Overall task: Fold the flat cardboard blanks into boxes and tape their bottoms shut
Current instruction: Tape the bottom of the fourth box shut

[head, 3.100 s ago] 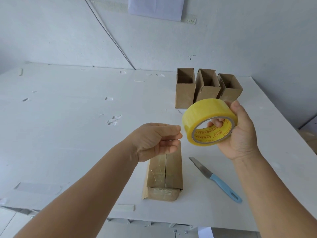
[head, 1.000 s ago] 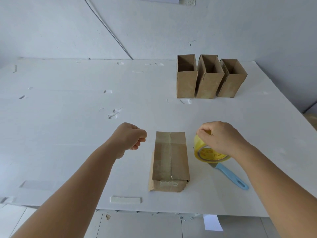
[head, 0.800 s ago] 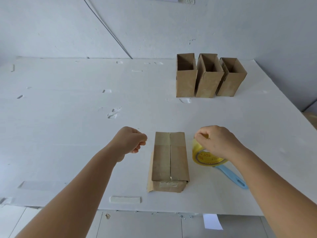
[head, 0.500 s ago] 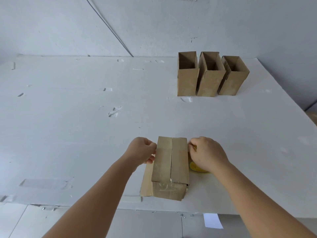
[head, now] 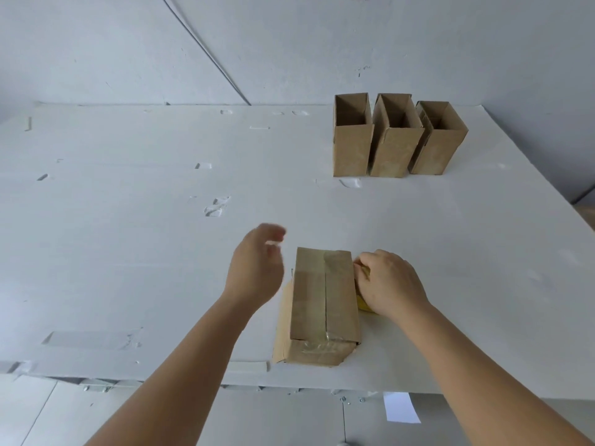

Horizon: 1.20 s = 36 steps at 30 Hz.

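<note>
Box (head: 325,294), no readable print, pinched at its edge by right hand (head: 388,284); left hand (head: 256,272) hovers spread

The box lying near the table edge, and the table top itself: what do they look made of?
The box: plain brown cardboard, matte, with a glossy clear tape strip along its centre seam and near end. The table top: a white, matte sheet, dented and gouged in places, so probably something soft like foam board; the head view cannot settle it.

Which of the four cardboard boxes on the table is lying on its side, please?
The box nearest the person, between the left hand and right hand, lies on its side. The three boxes at the back stand upright, tops open.
</note>
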### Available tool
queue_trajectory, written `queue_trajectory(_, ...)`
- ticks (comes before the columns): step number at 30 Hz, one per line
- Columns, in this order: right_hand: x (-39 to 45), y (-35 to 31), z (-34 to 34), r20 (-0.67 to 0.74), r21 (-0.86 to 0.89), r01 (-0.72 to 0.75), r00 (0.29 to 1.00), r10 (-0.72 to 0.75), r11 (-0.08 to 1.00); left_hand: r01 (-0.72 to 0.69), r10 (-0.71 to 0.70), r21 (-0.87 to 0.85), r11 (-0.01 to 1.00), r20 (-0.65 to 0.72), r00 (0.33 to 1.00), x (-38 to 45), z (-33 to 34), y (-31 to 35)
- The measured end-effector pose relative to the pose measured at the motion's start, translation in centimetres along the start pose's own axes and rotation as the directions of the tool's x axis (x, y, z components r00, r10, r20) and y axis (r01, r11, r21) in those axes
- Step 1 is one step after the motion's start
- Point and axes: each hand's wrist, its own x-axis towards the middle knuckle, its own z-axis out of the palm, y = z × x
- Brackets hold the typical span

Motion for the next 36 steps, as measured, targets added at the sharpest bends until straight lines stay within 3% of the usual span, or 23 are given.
queue_trajectory(2,0.1,-0.3,-0.1,-0.003,-0.01,0.016,1.0,-0.016,1.0,-0.269,0.265,0.015,0.963,0.128,0.956,-0.7,-0.2,2.6)
queue_trajectory(4,0.3,-0.4,-0.2,0.036,-0.023,0.011,0.999,-0.01,1.0,-0.48,0.42,0.111,0.87,0.344,0.84,-1.5,1.1,4.4)
queue_trajectory(6,0.6,-0.3,-0.3,0.059,-0.018,0.021,0.998,-0.02,1.0,-0.591,0.374,0.312,0.744,0.539,0.755,-2.0,2.7,4.5)
queue_trajectory(8,0.6,0.1,-0.4,0.039,0.02,0.033,0.999,-0.034,0.999,-0.593,0.261,0.441,0.673,0.609,0.749,-1.9,3.6,3.6)
queue_trajectory(13,0.5,0.6,-0.6,0.081,0.17,0.053,0.994,-0.067,0.984,-0.59,0.304,0.482,0.647,0.547,0.78,-1.8,3.9,2.3)
queue_trajectory(21,1.6,1.4,-1.2,0.223,0.425,-0.124,0.974,0.029,0.897,-0.461,0.255,0.493,0.738,0.428,0.867,-1.8,3.9,2.0)
queue_trajectory(23,2.1,1.2,-1.6,0.188,0.356,-0.095,0.982,0.029,0.93,-0.416,0.213,0.501,0.759,0.413,0.886,-1.9,3.9,1.7)
queue_trajectory(26,2.7,0.5,-2.0,0.181,0.061,-0.013,0.983,0.001,0.998,-0.398,0.176,0.542,0.74,0.415,0.893,-3.2,4.5,0.9)
queue_trajectory(29,2.8,0.1,-1.4,0.178,-0.14,0.031,0.984,-0.006,0.99,-0.393,0.199,0.575,0.718,0.371,0.907,-4.0,5.1,0.4)
queue_trajectory(32,2.9,0.2,-1.0,0.169,-0.193,0.046,0.986,-0.013,0.98,-0.365,0.202,0.579,0.729,0.328,0.923,-3.9,5.5,0.3)
queue_trajectory(36,2.9,0.7,-1.3,0.18,-0.132,0.068,0.983,-0.043,0.989,-0.349,0.196,0.603,0.718,0.306,0.931,-4.2,5.4,0.1)
